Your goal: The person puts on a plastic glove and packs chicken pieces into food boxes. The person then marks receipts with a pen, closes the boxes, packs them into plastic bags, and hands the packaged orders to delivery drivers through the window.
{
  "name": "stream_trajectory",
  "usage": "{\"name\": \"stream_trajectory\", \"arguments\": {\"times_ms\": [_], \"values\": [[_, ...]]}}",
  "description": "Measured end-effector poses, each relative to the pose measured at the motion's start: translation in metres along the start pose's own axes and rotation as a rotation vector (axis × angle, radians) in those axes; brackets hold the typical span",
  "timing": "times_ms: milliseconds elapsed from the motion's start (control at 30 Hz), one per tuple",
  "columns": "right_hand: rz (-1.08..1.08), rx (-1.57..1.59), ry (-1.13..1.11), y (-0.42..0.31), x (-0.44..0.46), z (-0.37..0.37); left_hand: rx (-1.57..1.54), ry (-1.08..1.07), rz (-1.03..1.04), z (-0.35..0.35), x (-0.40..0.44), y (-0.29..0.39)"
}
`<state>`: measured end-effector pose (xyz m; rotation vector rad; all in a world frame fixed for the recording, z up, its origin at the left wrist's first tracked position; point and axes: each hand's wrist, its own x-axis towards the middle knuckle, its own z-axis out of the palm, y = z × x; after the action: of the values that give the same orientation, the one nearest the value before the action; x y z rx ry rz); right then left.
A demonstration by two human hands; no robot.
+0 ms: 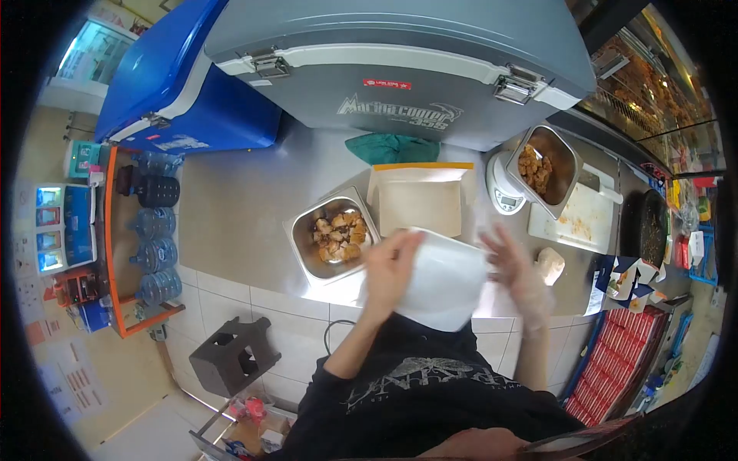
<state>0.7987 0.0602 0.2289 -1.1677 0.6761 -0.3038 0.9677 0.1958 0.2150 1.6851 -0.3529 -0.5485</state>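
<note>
My left hand (390, 270) is closed on the upper left edge of a white sheet (442, 284), which looks like paper and hangs in front of my body. Near the sheet's right edge, my right hand (516, 270) has its fingers spread and is smeared by motion; a clear plastic glove seems to cover it. Just beyond the sheet lies an open cardboard food box (419, 206) with a bare inside. To its left stands a metal pan (298, 250) holding pieces of browned food (338, 234).
Two coolers, one grey (330, 100) and one blue (246, 107), stand at the back. On the right are a white scale (503, 192), a metal pan (567, 165) of fried pieces and a white cutting board (576, 219). A green cloth (392, 146) lies behind the box.
</note>
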Motion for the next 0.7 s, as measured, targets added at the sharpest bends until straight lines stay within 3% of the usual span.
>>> {"name": "stream_trajectory", "arguments": {"times_ms": [67,100,133,200,233,333,400,500,567,633,700], "values": [[0.013,0.078,0.09,0.014,-0.009,0.011,0.11,-0.113,0.175,0.03,-0.012,-0.023],[0.111,-0.177,0.133,0.023,-0.004,-0.008,-0.16,-0.148,-0.024,0.037,-0.014,-0.032],[0.206,-0.434,0.177,0.025,0.0,-0.026,-0.158,-0.144,-0.011,0.037,-0.014,-0.052],[0.18,-0.489,0.235,0.021,0.004,-0.056,-0.373,0.022,-0.35,0.028,-0.02,-0.111],[0.095,-0.37,0.282,0.023,0.006,-0.066,-0.209,-0.023,-0.327,0.015,-0.028,-0.136],[0.011,-0.248,0.362,0.031,0.008,-0.062,0.006,0.077,-0.13,-0.003,-0.034,-0.136],[-0.072,-0.407,0.415,0.025,0.014,-0.043,0.113,0.021,-0.092,-0.016,-0.026,-0.126],[-0.193,-0.428,0.435,0.038,0.013,-0.012,-0.045,-0.037,-0.281,0.002,-0.036,-0.052],[-0.263,-0.467,0.418,0.048,0.007,0.0,0.169,-0.059,0.296,0.015,-0.027,-0.018],[-0.192,-0.202,0.329,0.047,0.004,0.011,0.138,-0.189,0.201,0.009,-0.014,-0.025],[-0.212,-0.236,0.333,0.042,-0.001,0.021,0.103,-0.321,0.109,0.006,-0.005,-0.027]]}}
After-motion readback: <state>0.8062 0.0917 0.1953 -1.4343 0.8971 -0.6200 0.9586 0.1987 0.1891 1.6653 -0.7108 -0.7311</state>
